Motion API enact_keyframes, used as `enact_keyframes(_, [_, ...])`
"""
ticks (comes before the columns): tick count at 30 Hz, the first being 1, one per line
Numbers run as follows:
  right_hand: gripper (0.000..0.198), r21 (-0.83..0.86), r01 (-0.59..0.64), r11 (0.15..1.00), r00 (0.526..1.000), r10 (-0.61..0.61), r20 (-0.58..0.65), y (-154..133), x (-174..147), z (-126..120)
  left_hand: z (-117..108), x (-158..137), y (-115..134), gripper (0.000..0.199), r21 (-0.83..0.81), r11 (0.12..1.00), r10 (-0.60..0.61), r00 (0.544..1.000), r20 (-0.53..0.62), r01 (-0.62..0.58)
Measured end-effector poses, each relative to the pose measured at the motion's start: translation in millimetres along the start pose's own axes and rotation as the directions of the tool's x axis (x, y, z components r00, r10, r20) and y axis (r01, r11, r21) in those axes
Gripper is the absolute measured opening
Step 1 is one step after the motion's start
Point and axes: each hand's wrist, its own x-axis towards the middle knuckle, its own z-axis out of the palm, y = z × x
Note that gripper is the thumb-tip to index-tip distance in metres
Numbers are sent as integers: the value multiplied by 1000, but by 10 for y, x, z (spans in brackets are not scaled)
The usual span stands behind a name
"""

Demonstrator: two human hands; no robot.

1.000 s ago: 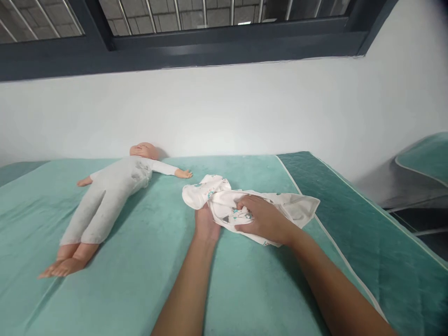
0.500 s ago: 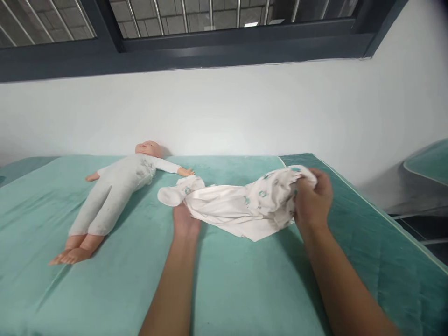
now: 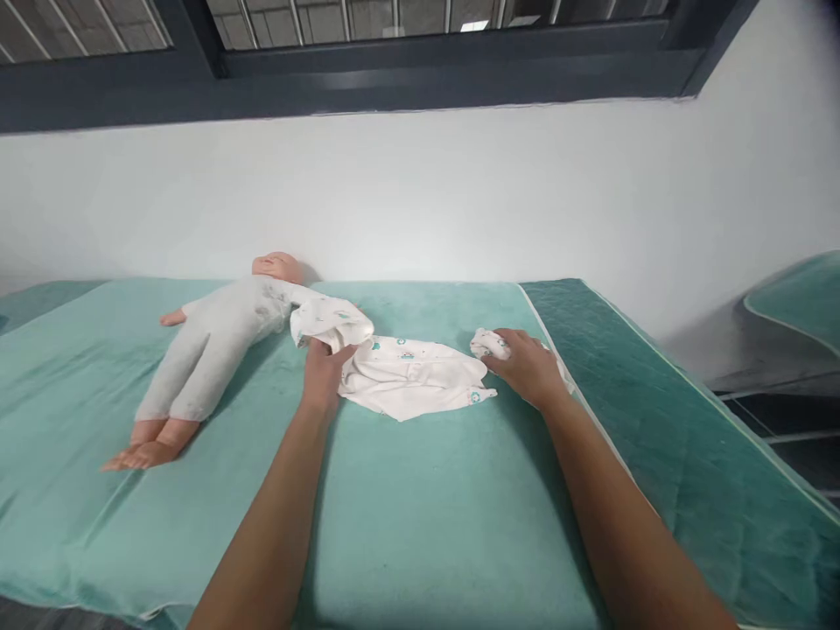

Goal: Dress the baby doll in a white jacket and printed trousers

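Observation:
A white baby garment (image 3: 416,378) with small green prints lies across the middle of the bed, its exact cut hard to make out among the folds. My left hand (image 3: 323,372) grips its left end, where a bunched part stands up and covers the doll's near hand. On the other end, my right hand (image 3: 525,363) is closed over a crumpled portion, with some cloth showing on both sides of the fingers. To the left, a baby doll (image 3: 229,324) in a white suit rests on its back, its bare feet pointing toward the lower left.
The bed's light green cover (image 3: 420,507) meets a darker green strip (image 3: 682,437) on the right. Behind it rises a white wall (image 3: 420,201) under a dark window frame (image 3: 446,79) with bars. Another green padded surface (image 3: 804,293) juts in at far right.
The garment has been lowered and spread flatter on the bed. My right hand has moved left and turned palm down; my left hand has shifted slightly left and away from me.

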Motion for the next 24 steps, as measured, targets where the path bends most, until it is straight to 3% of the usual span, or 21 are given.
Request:
enact_keyframes(2, [41, -89, -1, 996, 998, 7, 68, -51, -20, 25, 2, 0, -54, 53, 118, 993, 21, 999, 50, -27])
enact_keyframes(5, [37, -147, -13, 989, 998, 22, 59, -67, -103, -2, -32, -6, -104, 45, 293, 953, 49, 992, 114, -81])
enact_keyframes(9, [36, -227, 41, 973, 999, -32, 42, 92, -327, -229, -71, -18, -130, 33, 511, 852, 74, 992, 100, -115])
enact_keyframes(11, [36, -213, -4, 977, 1000, 0, -18, 259, -452, -460, -78, -15, -144, 24, 616, 782, 86, 995, 55, -101])
enact_keyframes(13, [41, -205, -113, 972, 984, 81, -160, 448, -553, -701, -78, -8, -157, 17, 672, 736, 99, 995, 11, -81])
enact_keyframes(16, [46, -214, -243, 946, 947, 184, -264, 682, -638, -857, -71, -8, -155, 13, 664, 743, 111, 994, -2, -82])
enact_keyframes(20, [48, -357, -355, 864, 934, 308, -184, 860, -672, -551, -74, -49, -116, 17, 625, 775, 119, 993, 7, -97])
enact_keyframes(24, [48, -406, -318, 857, 943, 238, -234, 947, -687, -210, -98, -78, -109, 30, 498, 855, 170, 985, 0, -147])
